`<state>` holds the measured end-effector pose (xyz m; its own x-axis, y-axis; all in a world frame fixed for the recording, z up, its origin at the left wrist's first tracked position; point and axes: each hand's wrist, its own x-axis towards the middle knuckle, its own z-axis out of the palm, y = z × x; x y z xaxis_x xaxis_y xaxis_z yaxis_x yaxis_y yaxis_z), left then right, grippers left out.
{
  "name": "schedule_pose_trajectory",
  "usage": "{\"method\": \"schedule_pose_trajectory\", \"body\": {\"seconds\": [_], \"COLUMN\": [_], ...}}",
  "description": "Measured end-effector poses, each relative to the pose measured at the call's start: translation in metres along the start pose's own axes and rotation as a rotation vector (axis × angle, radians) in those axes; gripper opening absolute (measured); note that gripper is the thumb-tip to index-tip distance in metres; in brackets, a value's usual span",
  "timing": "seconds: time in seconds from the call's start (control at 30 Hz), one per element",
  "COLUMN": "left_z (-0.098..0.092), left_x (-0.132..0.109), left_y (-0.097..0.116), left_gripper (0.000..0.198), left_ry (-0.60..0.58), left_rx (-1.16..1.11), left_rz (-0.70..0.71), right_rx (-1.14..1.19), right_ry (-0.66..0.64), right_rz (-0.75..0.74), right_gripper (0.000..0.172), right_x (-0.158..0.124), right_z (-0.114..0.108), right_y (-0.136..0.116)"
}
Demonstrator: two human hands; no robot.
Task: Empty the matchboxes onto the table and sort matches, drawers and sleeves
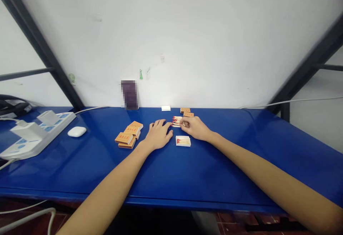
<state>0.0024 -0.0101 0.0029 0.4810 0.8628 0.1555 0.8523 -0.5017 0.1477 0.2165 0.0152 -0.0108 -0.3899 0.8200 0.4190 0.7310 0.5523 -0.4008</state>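
Blue worktop below a white wall: right hand, grip pinched on loose matches at the back; left hand flat, grip open and holding nothing, beside them, above an open matchbox tray

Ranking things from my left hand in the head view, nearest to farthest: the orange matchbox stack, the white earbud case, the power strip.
1. orange matchbox stack, just left of the left hand.
2. white earbud case, farther left.
3. power strip, far left.
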Motion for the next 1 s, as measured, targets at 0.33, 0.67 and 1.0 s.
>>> {"method": "schedule_pose_trajectory", "body": {"seconds": [0.33,0.67,1.0], "left_z": [0.0011,0.0007,-0.0007], "left_x": [0.0012,0.0012,0.0008], "left_y": [-0.0008,-0.002,-0.0022], "left_gripper": [0.045,0.042,0.041], "left_ry": [0.003,0.006,0.0], "left_rx": [0.016,0.0,-0.01], "left_rz": [0.007,0.014,0.027], "right_rx": [0.007,0.011,0.012], "right_ry": [-0.007,-0.002,0.004], "right_rz": [0.011,0.012,0.001], "right_gripper": [0.007,0.007,0.008], "right_x": [-0.0004,-0.0011,-0.0011], "right_z": [-0.0012,-0.0025,-0.0028], "right_y": [-0.001,-0.0031,-0.0045]}}
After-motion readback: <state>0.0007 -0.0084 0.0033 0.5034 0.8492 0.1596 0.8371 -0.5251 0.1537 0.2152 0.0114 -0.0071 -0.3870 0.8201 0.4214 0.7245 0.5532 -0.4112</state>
